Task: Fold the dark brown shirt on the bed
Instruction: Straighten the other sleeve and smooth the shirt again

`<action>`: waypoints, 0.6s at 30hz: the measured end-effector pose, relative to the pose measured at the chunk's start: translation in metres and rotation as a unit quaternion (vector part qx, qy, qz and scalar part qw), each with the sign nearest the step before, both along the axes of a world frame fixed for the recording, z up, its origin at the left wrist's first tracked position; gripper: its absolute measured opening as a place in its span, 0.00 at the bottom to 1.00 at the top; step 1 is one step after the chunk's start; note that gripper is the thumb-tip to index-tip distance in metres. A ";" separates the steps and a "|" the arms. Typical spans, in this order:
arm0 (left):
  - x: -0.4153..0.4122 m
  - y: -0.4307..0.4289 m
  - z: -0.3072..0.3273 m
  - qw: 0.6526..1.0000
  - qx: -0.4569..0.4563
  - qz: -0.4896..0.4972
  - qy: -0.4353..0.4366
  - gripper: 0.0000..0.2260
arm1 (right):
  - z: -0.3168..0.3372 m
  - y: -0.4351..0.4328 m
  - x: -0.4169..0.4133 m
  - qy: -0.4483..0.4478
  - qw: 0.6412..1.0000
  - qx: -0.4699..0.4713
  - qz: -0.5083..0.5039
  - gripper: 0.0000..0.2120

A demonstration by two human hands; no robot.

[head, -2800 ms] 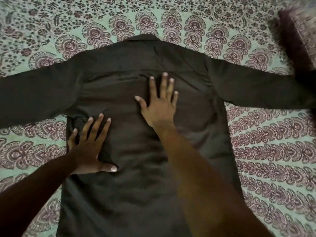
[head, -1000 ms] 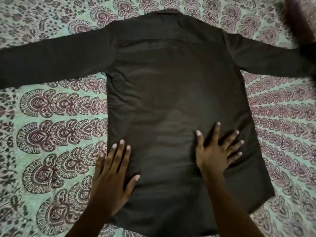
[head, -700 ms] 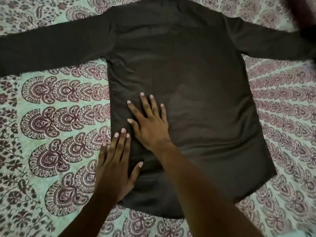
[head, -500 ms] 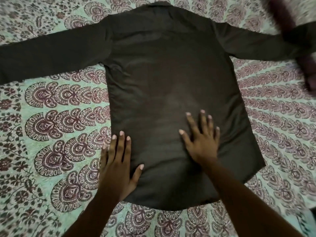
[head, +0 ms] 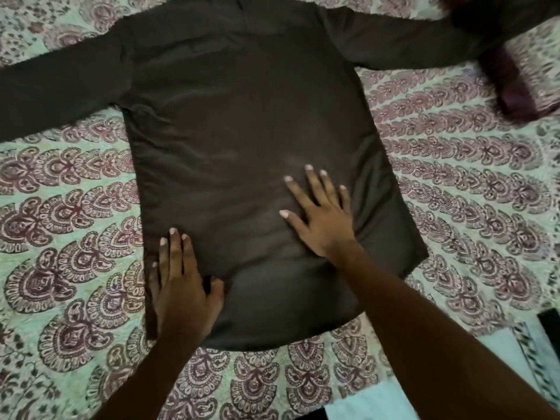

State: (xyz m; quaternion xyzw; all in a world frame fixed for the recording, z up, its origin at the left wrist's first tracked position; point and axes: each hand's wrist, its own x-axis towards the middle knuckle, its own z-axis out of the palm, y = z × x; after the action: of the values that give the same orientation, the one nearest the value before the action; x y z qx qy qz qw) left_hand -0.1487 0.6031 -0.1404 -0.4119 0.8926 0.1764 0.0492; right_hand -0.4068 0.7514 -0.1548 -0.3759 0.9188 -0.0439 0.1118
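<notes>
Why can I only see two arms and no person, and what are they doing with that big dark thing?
The camera is worn on the person's head and looks down, so you see only their arms and hands, just as they see them. There is no machine here.

The big dark thing is a dark brown shirt, lying spread out flat on a bed. The bed has a patterned bedsheet, pale green with purple shapes.

The left hand lies flat on the shirt's bottom left corner. The right hand lies flat on the lower right part. Both hands are open and pressing down; neither one is gripping anything. The sleeves are stretched out to the sides, so no folding has been done yet.
</notes>
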 end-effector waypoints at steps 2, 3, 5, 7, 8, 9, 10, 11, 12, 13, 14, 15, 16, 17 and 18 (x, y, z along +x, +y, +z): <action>-0.004 0.014 -0.001 1.000 0.018 -0.007 0.008 0.41 | 0.009 0.048 -0.024 -0.017 0.995 0.020 -0.097 0.34; -0.006 0.021 -0.002 1.000 0.022 -0.009 0.000 0.41 | 0.013 0.068 -0.034 -0.029 0.991 0.032 -0.126 0.35; -0.008 0.031 -0.004 0.999 0.019 -0.005 -0.027 0.43 | 0.018 0.093 -0.044 -0.040 0.988 0.055 -0.139 0.37; -0.010 0.035 -0.004 0.999 0.008 0.001 -0.051 0.46 | 0.019 0.093 -0.046 -0.025 0.990 0.061 -0.122 0.39; -0.012 0.036 -0.004 0.998 0.004 0.004 -0.060 0.47 | 0.019 0.084 -0.045 -0.009 0.992 0.051 -0.114 0.41; -0.013 0.036 -0.005 0.998 0.001 0.003 -0.066 0.48 | 0.019 0.073 -0.042 0.010 0.994 0.036 -0.098 0.42; -0.014 0.037 -0.005 0.998 -0.004 0.002 -0.068 0.48 | 0.019 0.058 -0.039 0.026 0.997 0.015 -0.070 0.42; -0.014 0.037 -0.006 0.998 -0.011 -0.001 -0.068 0.50 | 0.017 0.041 -0.034 0.030 0.999 -0.007 -0.031 0.40; -0.014 0.037 -0.007 0.998 -0.019 -0.005 -0.066 0.51 | 0.015 0.023 -0.029 0.018 1.000 -0.022 0.009 0.39; -0.013 0.037 -0.009 0.998 -0.024 -0.008 -0.062 0.52 | 0.012 0.007 -0.023 -0.005 0.999 -0.028 0.046 0.37; -0.011 0.036 -0.010 0.998 -0.026 -0.010 -0.059 0.53 | 0.008 -0.007 -0.019 -0.022 0.996 -0.025 0.077 0.36; -0.011 0.036 -0.011 0.998 -0.026 -0.010 -0.059 0.54 | 0.006 -0.014 -0.017 -0.032 0.995 -0.016 0.094 0.35; -0.011 0.036 -0.011 0.998 -0.022 -0.009 -0.062 0.55 | 0.003 -0.014 -0.018 -0.038 0.995 -0.005 0.091 0.34; -0.012 0.036 -0.011 0.998 -0.016 -0.003 -0.064 0.56 | 0.003 -0.010 -0.022 -0.043 0.996 0.006 0.074 0.33; -0.013 0.036 -0.010 0.998 -0.011 0.005 -0.065 0.56 | 0.004 -0.002 -0.028 -0.046 0.998 0.011 0.049 0.32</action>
State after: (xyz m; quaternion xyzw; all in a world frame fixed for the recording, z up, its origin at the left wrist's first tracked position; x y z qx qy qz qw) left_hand -0.1613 0.6390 -0.1500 -0.4279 0.8871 0.1396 0.1021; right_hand -0.4345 0.7497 -0.1509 -0.4165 0.8938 -0.0452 0.1603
